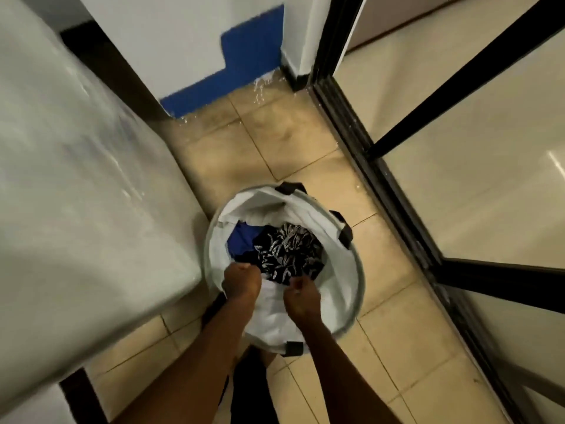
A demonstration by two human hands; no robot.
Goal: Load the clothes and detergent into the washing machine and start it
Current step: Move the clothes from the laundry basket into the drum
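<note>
A round laundry basket (342,283) with a white lining and black handles stands on the tiled floor below me. Inside lie a black-and-white patterned garment (287,255) and a blue garment (241,243). My left hand (241,284) reaches into the basket's near left side, fingers curled at the edge of the dark clothes. My right hand (301,298) is inside the near side too, fingers curled, just short of the patterned garment. Whether either hand grips cloth is not plain. The white washing machine (76,194), under a clear plastic cover, fills the left of the view.
A black-framed glass door (428,166) runs along the right. A white wall with a blue painted patch (244,56) stands ahead. Beige floor tiles (275,139) lie between machine and door. My leg shows beneath the basket.
</note>
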